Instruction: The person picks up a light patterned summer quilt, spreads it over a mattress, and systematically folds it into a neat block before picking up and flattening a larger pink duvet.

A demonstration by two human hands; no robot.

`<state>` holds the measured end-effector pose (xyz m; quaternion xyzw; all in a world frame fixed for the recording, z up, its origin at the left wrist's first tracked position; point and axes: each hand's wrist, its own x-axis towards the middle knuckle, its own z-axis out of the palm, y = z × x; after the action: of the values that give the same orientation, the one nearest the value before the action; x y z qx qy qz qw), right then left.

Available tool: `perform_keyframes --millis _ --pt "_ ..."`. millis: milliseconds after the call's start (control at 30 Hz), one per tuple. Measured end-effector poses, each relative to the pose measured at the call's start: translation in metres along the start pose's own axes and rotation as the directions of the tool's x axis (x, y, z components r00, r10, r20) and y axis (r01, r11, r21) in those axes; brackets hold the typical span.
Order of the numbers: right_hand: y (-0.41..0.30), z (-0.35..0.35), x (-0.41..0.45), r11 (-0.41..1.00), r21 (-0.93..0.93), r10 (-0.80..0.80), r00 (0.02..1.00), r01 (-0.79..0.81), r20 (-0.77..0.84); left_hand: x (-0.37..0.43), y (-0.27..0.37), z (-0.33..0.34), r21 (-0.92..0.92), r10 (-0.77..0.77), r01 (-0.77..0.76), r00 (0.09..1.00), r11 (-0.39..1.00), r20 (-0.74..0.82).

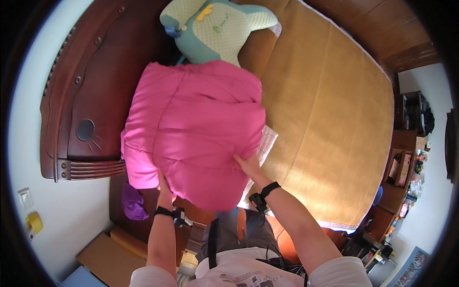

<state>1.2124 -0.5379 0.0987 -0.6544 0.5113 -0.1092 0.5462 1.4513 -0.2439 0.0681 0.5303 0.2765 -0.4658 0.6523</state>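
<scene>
A folded pink quilt (200, 125) is held up in front of me, over the head end of the bed. My left hand (165, 184) grips its lower left edge, with most of the fingers hidden underneath. On the lower right side my right hand (250, 165) holds the quilt, its thumb on top and the fingers out of sight below. Part of a pale checked cloth (267, 141) shows from under the quilt's right side. Just beyond the far edge lies a green plush cushion (215, 32) shaped like an animal.
A tan woven mat (322, 118) covers the bed. The carved dark wooden headboard (104, 89) rises on the left. A purple cloth (133, 202) rests on a dark wooden surface near my left forearm. Cardboard (111, 258) is at lower left; cluttered shelves (398, 168) stand far right.
</scene>
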Motion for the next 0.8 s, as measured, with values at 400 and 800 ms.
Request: perform_keyframes --millis 400,800 --pt "0.097 -0.044 0.061 0.901 -0.054 0.433 0.901 -0.431 0.030 0.092 0.013 0.097 0.274 -0.121 0.117 0.993 0.955 -0.002" --pt "0.023 -0.105 0.003 0.795 -0.246 0.606 0.747 -0.555 0.273 -0.032 -0.032 -0.012 0.285 0.008 0.076 0.960 0.955 -0.281"
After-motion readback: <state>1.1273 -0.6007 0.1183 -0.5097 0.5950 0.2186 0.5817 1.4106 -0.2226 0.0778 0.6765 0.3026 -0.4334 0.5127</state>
